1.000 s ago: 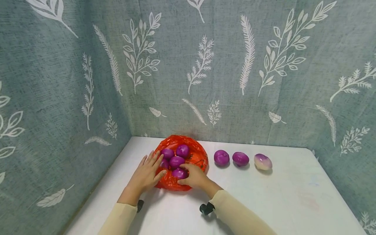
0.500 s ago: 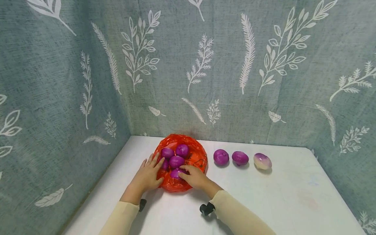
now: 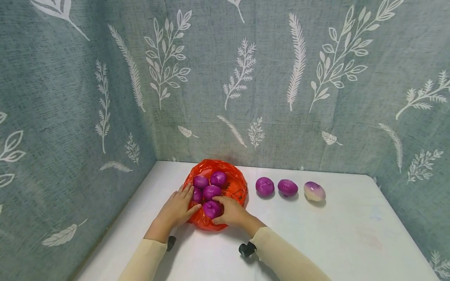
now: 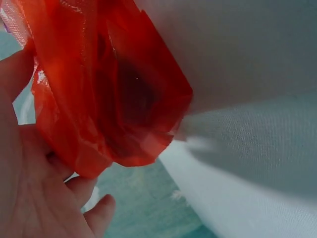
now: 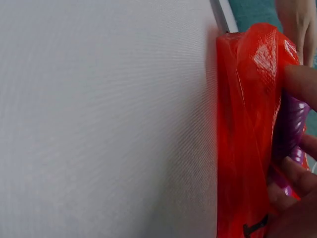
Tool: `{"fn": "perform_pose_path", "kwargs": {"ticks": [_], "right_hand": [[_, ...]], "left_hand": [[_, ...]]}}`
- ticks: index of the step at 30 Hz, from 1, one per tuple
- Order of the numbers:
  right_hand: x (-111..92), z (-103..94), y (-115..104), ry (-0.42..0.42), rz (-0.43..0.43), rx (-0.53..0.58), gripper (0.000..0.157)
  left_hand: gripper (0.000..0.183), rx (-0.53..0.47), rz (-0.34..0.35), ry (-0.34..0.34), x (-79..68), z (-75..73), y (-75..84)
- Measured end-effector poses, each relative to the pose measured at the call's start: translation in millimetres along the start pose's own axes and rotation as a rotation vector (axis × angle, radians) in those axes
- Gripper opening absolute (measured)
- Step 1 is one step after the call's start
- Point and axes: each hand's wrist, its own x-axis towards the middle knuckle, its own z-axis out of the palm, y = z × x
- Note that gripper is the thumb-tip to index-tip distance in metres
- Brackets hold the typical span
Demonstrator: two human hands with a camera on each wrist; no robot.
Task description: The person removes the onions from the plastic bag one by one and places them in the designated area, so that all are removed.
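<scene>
A red plastic bag [image 3: 233, 189] lies spread open like a bowl, with several purple onions inside. My right hand [image 3: 232, 212] reaches over its right front rim. Its thumb and fingers are curled round the front onion [image 3: 212, 210], whose stem end faces up; the right wrist view shows part of this purple onion [image 5: 290, 124] between them. My left hand [image 3: 178, 207] rests on the bag's left rim with fairly straight fingers. In the left wrist view, the left fingers [image 4: 81, 191] touch the red film from outside. Another onion [image 3: 212, 192] sits right behind the gripped one.
Right of the bag, two purple onions [image 3: 265, 187] and a paler white-and-purple one [image 3: 314, 191] stand in a row on the white table [image 3: 316, 242]. A patterned grey-green cloth [image 3: 263, 78] hangs behind the table and along its left side.
The front onion has turned under my right fingers and more of its top shows. My left thumb has shifted towards it, while the left fingers have drawn back slightly along the rim.
</scene>
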Motion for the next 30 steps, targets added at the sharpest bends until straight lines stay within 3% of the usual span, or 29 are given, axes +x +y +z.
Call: {"fn": "perform_pose_path", "kwargs": {"ticks": [7,15,22,30], "right_hand": [[0,0.5,1,-0.011,-0.005,0.009,0.073],[-3,-0.8,2,-0.017,0.0,0.022,0.071],[-6,0.8,7,-0.042,0.011,0.037,0.072],[-9,-2.0,8,-0.043,0.04,0.089,0.074]], "left_hand": [[0.079,-0.055,-0.05,-0.028,4.6,0.6,2.0],[0.078,-0.029,-0.086,-0.066,8.9,-1.9,6.5],[0.077,-0.06,-0.109,-0.053,8.9,0.3,11.6],[0.077,-0.014,-0.145,-0.017,12.6,0.6,16.2]]}}
